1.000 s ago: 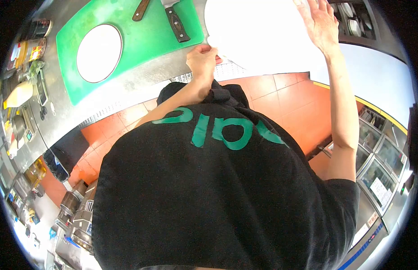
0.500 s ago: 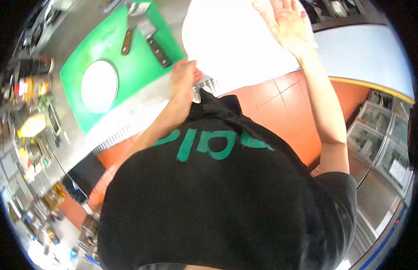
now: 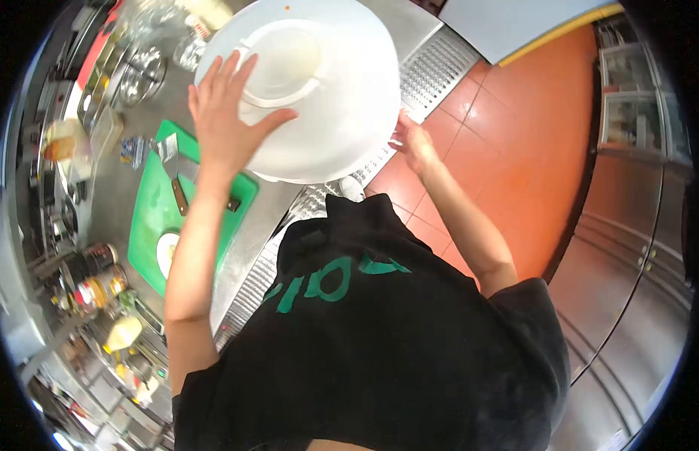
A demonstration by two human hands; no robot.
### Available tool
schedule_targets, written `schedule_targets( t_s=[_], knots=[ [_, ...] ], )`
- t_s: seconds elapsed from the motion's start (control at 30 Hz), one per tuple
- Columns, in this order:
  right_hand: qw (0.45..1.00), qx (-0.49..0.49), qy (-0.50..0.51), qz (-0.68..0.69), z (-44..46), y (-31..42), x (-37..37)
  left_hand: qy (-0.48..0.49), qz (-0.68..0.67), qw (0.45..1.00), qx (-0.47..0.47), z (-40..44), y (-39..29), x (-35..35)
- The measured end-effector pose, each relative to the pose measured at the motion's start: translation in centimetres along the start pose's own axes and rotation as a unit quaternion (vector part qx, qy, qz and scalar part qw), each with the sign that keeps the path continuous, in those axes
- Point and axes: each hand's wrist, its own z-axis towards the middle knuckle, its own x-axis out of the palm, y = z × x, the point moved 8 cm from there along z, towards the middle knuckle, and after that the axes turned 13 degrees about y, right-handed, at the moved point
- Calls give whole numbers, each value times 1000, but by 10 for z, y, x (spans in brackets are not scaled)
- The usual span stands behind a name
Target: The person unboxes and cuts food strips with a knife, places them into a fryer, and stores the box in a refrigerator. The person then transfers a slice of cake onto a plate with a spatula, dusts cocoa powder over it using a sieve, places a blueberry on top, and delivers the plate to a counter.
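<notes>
A large round white plastic piece, perhaps a lid or an upturned tub, fills the upper middle. It has a raised ring on its face and a small orange speck at its far edge. My left hand lies over its left part, fingers spread and thumb stretched out toward the middle. Beside its right rim is my right hand, fingers loosely bent and apart. Whether those fingertips touch the rim I cannot tell.
To the left, a green cutting board carries a white dish, a wooden-handled tool and a dark-handled one. A metal bowl and jars stand beyond. Perforated metal edges the counter; tiled floor lies right.
The view has swung round, bringing the white piece to the upper middle. My left hand has gone from its near edge onto its face. My right hand has come off its face to the rim.
</notes>
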Motion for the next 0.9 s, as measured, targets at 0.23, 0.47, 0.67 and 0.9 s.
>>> schedule_targets(
  t_s=[0.23,0.47,0.67,0.9],
  knots=[
    [987,30,127,98,-59,-89,75,-71,-26,996,51,39,44,-23],
    [998,19,51,42,-12,-75,-18,24,-194,980,-31,4,53,12],
    [985,-16,28,168,78,-2,-46,94,-169,980,43,8,55,2],
    [952,76,151,254,134,12,-18,-68,-550,799,-235,-33,52,42]
  ],
)
